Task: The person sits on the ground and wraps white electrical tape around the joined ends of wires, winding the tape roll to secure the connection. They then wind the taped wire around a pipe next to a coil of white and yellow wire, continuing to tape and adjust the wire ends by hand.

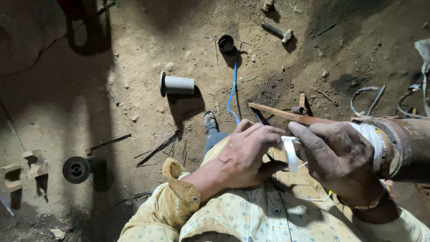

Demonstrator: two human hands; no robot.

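**White tape going onto the pipe end**

The left hand point(244, 154) and right hand point(338, 159) meet over the person's lap, both pinching a strip of white tape point(291, 153) that stands between them. The left grip is pressed together on the strip's near side; the right grip closes on its upper end, fingers curled.

Just beyond the right hand, the rusty pipe point(405, 141) already carries a band of white wrapping point(374, 141) around its end, so part of the winding looks done. The strip in the hands is not yet laid down, and how much more is to be wound cannot be told.

The person sits over a bare dirt floor point(134, 58) under hard light and deep shadows. Scattered on it are a grey flanged sleeve point(177, 84), a short black ring point(226, 43), a hammer point(277, 31), a blue wire point(233, 92), a dark grooved wheel point(76, 169) and a thin wooden stick point(277, 112).
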